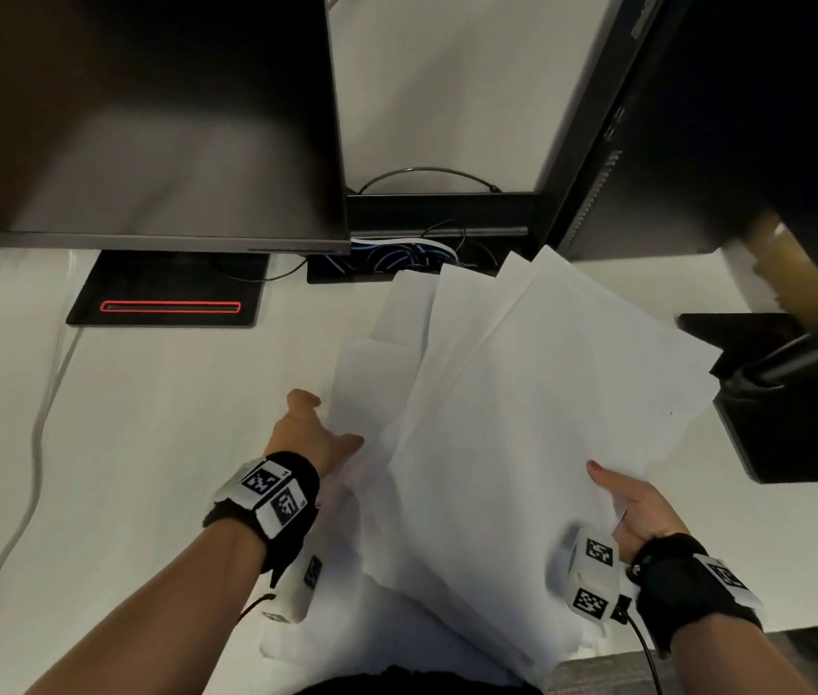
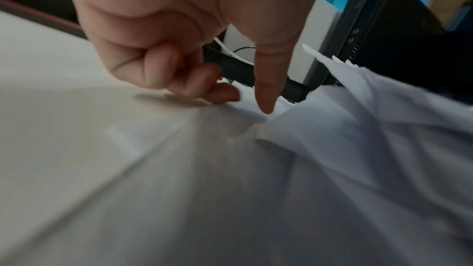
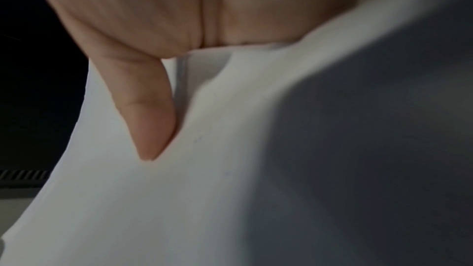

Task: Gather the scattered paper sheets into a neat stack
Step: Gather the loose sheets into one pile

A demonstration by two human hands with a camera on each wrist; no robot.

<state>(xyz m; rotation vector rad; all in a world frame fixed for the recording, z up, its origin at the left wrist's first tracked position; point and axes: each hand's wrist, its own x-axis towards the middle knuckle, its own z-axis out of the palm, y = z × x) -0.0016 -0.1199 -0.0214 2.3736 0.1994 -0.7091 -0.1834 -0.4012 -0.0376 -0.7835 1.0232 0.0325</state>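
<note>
Several white paper sheets (image 1: 537, 393) lie fanned and overlapping on the white desk (image 1: 146, 443), right of centre. My right hand (image 1: 617, 494) holds the upper bundle at its near right edge; the thumb (image 3: 151, 128) lies on top and the fingers are hidden beneath. That bundle (image 3: 230, 199) is lifted and bent. My left hand (image 1: 331, 423) is at the left edge of the lower sheets (image 2: 307, 159). Its fingers (image 2: 217, 94) are curled at the paper edge. Its thumb (image 2: 266, 104) presses down where the paper buckles.
A dark monitor (image 1: 146, 117) stands at the back left on a black base with a red outline (image 1: 171, 306). A second monitor (image 1: 698, 117) stands back right, with cables (image 1: 397, 253) between them. A black device (image 1: 798, 403) sits right of the sheets. A white cable (image 1: 41, 418) runs down the left.
</note>
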